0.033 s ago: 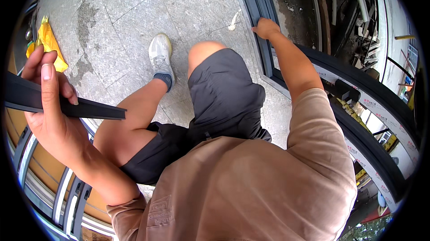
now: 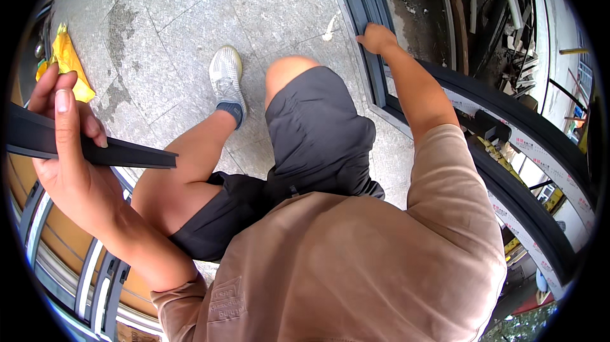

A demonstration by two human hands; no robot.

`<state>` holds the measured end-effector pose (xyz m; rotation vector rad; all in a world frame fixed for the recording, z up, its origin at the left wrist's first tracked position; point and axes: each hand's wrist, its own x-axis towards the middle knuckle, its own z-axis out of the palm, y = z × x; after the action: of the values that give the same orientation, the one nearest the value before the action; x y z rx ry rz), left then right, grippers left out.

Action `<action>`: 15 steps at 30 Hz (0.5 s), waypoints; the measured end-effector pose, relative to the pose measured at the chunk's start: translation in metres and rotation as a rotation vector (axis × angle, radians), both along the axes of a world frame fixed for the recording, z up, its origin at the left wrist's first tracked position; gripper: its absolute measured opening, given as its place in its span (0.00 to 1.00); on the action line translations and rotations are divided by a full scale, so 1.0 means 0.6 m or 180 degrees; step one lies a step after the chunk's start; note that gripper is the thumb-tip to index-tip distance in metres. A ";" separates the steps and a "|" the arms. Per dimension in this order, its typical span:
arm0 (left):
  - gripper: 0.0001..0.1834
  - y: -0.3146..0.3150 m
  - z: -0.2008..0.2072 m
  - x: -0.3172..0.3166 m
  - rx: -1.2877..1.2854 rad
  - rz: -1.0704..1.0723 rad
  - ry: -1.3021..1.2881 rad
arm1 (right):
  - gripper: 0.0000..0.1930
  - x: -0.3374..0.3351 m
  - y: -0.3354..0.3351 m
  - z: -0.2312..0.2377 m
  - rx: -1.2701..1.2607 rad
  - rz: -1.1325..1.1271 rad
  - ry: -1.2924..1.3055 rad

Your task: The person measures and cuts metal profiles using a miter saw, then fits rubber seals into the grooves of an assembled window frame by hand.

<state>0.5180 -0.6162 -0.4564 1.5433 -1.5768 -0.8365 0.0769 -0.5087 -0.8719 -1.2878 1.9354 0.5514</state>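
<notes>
At the left, my left hand (image 2: pixel 79 129) is closed around a long dark grey channel-shaped strip (image 2: pixel 136 155). One end of the strip sticks out to the right over my bare leg, and the other runs out of the picture at the left rim. On the right side, my right hand (image 2: pixel 379 40) grips the inner edge of a dark grey window frame (image 2: pixel 375 78). Its fingers curl onto the grooved profile and are partly hidden. Pale protective film with printing covers parts of the frame's outer faces.
Grey stone paving (image 2: pixel 184 5) lies under my feet. A yellow bag (image 2: pixel 73 62) rests at the far left. Beyond the frame opening, lengths of scrap and rubble (image 2: pixel 495 31) lie on the ground. More metal profiles (image 2: pixel 95 291) and brown boards stand at the lower left.
</notes>
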 end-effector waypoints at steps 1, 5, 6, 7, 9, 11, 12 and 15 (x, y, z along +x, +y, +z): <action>0.21 -0.004 0.000 -0.001 -0.0007 -0.0017 0.0017 | 0.31 0.000 0.006 -0.006 -0.0116 -0.0052 -0.0005; 0.21 -0.009 -0.001 -0.005 -0.0013 0.0016 0.0216 | 0.31 0.003 0.016 -0.001 -0.0033 -0.0331 0.0067; 0.21 -0.008 -0.002 -0.004 -0.0044 0.0012 0.0238 | 0.31 0.010 0.011 0.005 -0.0023 -0.0343 0.0067; 0.21 -0.009 -0.002 -0.003 -0.0081 0.0007 0.0264 | 0.31 0.012 0.010 0.008 -0.0019 -0.0358 0.0072; 0.20 -0.007 -0.003 -0.004 -0.0141 -0.0009 0.0305 | 0.31 0.010 0.017 -0.004 -0.0053 -0.0481 0.0074; 0.20 -0.007 -0.001 -0.007 -0.0221 -0.0026 0.0326 | 0.31 0.014 0.014 -0.012 -0.0052 -0.0560 0.0100; 0.20 -0.006 -0.001 -0.009 -0.0212 -0.0031 0.0348 | 0.31 0.016 0.013 -0.015 -0.0017 -0.0578 0.0130; 0.19 -0.005 0.005 -0.012 -0.0211 -0.0036 0.0412 | 0.31 0.015 0.016 -0.032 -0.0052 -0.0453 0.0036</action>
<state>0.5109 -0.6193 -0.4531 1.4065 -1.5059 -0.8642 0.0859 -0.4991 -0.8909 -1.1481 2.0260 0.4732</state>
